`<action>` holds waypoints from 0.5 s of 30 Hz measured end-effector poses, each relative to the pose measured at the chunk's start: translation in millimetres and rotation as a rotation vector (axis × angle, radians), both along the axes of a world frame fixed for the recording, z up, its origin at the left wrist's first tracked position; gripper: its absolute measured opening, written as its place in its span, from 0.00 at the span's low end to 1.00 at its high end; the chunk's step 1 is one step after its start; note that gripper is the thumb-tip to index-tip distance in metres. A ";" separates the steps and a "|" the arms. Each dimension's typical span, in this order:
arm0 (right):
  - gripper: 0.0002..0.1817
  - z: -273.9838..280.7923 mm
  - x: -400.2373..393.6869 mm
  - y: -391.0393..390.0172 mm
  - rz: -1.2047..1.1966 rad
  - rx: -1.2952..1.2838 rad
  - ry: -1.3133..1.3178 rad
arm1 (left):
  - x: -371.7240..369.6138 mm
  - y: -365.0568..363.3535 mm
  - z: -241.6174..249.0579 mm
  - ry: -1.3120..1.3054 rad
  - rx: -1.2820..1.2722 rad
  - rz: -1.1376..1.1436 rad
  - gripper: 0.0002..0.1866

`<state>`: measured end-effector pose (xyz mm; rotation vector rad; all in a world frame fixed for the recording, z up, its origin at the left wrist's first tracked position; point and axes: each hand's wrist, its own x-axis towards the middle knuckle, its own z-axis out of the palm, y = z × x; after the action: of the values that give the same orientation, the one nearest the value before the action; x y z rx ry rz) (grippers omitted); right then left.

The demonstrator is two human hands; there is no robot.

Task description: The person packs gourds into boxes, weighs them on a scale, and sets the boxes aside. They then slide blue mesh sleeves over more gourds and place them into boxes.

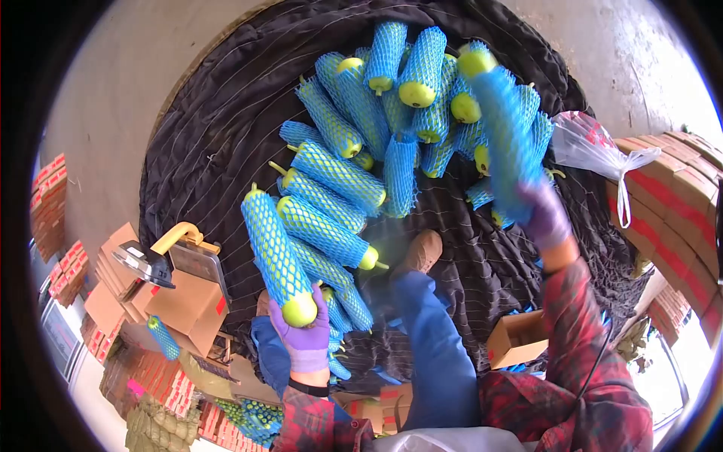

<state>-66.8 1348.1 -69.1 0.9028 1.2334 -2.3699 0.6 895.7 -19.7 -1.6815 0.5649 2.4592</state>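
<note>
The left hand [305, 331], in a purple glove, is closed around the lower end of a pear in a blue foam net sleeve [276, 256], holding it upright and slightly tilted; the bare yellow-green end of the fruit shows just above the fingers. The right hand [546, 215], also gloved in purple, grips a second netted pear [501, 128] from below and holds it over the pile, but that fruit is blurred, so the exact hold of the fingers is hard to make out. Between the hands lies a heap of netted pears [376, 120] on a dark cloth [226, 113] that covers a round surface. The person's blue trouser leg [437, 346] and a brown shoe [422, 252] hide part of the cloth. A tied plastic bag [595, 147] sits at the right, beside stacked cartons [678, 203] that are cut off by the edge of the view. An open cardboard box [184, 305] stands at the lower left.
</note>
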 end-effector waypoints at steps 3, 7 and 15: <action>0.52 26.1 19.3 -83.8 0.084 0.082 -0.014 | 12.3 -12.0 8.2 -0.007 0.000 0.064 0.28; 0.53 -47.8 23.4 -170.6 0.443 0.377 0.035 | 42.0 -32.7 -14.7 -0.075 -0.126 0.088 0.23; 0.61 -129.1 19.2 -214.8 0.945 0.939 0.121 | 82.1 -47.9 -60.7 -0.030 -0.060 0.094 0.26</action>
<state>-47.5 1133.3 -198.2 0.2148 2.2187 -1.0744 82.6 847.8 -80.5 -1.8049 0.5739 2.4999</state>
